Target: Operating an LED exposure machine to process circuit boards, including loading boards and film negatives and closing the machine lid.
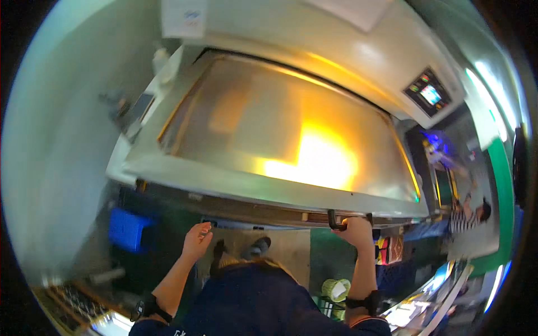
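In front of me stands a wide pale machine with a large flat panel that shines yellow and white on its right half. My right hand is closed round a black handle on the right of the machine's front edge. Just below the left part of that edge is my left hand, its fingers loosely bent and apart, with nothing visible in them. A small dark handle-like part sits by its fingertips; whether they touch is unclear.
A control panel with a lit screen is on the machine's right. A blue bin stands at lower left, a pale green basket on the floor near my right forearm. Further right, a person in a striped top is at another station.
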`<state>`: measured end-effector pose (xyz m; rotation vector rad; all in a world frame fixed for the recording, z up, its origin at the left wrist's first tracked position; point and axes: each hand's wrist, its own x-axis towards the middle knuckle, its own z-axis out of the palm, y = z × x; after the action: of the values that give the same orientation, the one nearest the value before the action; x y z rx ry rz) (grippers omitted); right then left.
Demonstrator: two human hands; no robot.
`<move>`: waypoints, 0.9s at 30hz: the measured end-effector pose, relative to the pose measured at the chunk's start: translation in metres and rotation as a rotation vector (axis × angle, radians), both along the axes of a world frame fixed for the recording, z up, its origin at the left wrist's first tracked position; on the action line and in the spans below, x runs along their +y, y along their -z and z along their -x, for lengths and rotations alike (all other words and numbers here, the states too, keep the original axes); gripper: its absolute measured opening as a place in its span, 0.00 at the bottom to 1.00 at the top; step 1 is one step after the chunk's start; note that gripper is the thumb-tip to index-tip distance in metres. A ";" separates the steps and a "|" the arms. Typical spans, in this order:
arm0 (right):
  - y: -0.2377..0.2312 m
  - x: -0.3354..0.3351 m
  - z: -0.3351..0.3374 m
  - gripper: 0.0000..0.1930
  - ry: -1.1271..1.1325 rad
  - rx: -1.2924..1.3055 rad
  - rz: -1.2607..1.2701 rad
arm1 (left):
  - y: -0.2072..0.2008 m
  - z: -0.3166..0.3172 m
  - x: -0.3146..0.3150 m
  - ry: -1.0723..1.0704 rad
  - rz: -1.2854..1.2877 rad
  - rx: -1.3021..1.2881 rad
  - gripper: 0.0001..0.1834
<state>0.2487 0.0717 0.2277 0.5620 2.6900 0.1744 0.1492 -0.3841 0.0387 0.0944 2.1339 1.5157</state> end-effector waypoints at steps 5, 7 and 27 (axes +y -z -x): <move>-0.103 0.026 0.016 0.16 -0.184 0.412 -0.074 | -0.011 0.101 0.088 0.152 0.062 0.629 0.30; -0.137 0.026 0.024 0.16 -0.240 0.569 -0.071 | 0.012 0.148 0.124 0.109 0.113 0.777 0.32; -0.222 0.094 0.119 0.09 -0.751 1.545 -0.580 | 0.064 0.341 0.125 -0.039 0.057 -0.278 0.30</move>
<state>0.1295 0.1654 0.4492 -0.5428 4.2312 1.1439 -0.1915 -0.2592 -0.0252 -0.1691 1.9638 1.3976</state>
